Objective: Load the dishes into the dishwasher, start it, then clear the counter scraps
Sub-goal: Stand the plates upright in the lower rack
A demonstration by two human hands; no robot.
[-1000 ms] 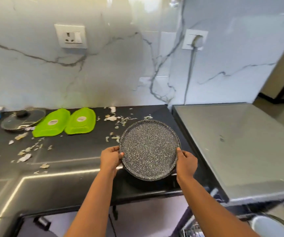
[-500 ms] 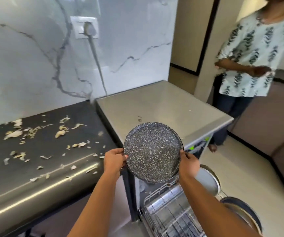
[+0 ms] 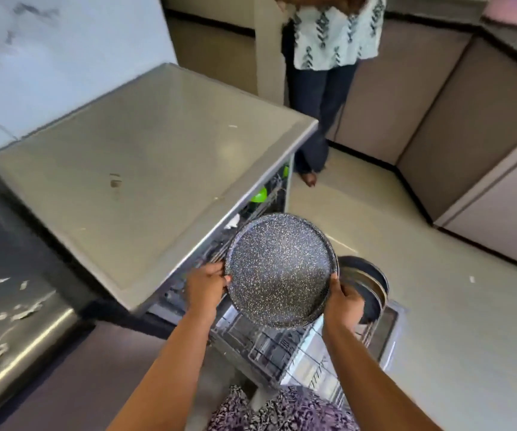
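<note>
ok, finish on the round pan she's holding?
Dark grey round pan, white speckles, granite look. Head view.

A: Where does the view sit?
B: One wide-angle camera on the wearer's head, facing forward and steeply down, close over both hands and the plate (image 3: 280, 270).

A: What does it take in?
B: The dishwasher (image 3: 145, 169) top at left, its rack (image 3: 285, 346) below centre, the floor (image 3: 437, 306) at right, a standing person (image 3: 328, 73) at the top edge. The edges bend.
</note>
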